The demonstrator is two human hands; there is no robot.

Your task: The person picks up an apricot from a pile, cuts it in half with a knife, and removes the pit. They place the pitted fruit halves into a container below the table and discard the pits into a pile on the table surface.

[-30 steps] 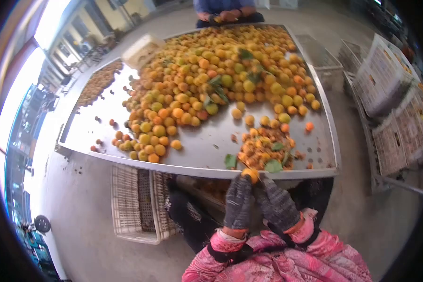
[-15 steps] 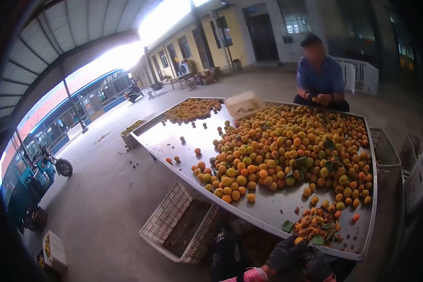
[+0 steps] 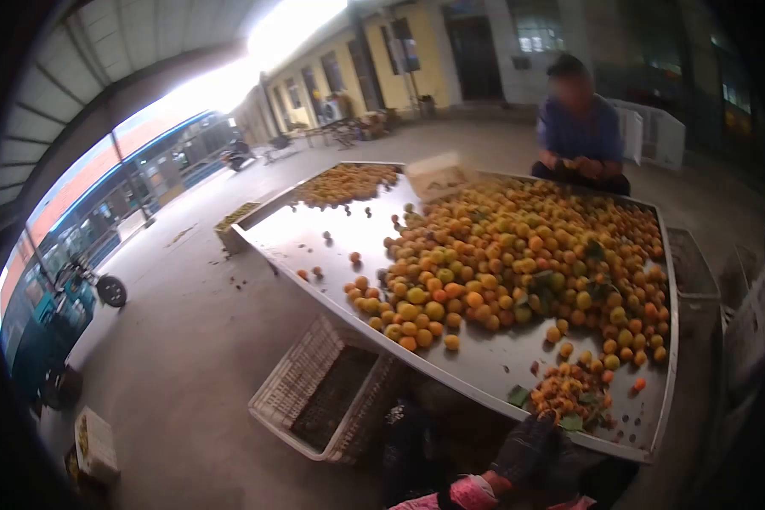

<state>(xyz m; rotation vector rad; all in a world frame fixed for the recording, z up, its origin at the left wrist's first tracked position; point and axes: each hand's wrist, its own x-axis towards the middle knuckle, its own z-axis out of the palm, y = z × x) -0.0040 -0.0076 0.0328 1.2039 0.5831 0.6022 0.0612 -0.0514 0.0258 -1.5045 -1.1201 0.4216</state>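
My left hand [image 3: 523,448], in a dark glove below a pink sleeve, is at the near edge of the metal table [image 3: 467,374]. Its fingers are bent together beside a small orange piece, mostly hidden. My right hand [image 3: 567,467], also dark-gloved, lies close against it in shadow, and its fingers cannot be made out. Just beyond both hands is a heap of split orange fruit pieces [image 3: 569,393] with green leaves. A large pile of whole orange and yellow-green fruit [image 3: 501,263] covers the middle and right of the table.
Across the table sits a person [image 3: 580,123] with hands together. A pale basket [image 3: 438,176] stands on the far rim. An open crate [image 3: 323,387] is on the floor below the near edge, another crate [image 3: 693,263] at the right. A three-wheeler [image 3: 55,327] stands at left.
The view has shifted slightly, and the table sits a little higher in it. My hands have moved slightly up in the picture; the round orange fruit at my left fingertips no longer shows clearly.
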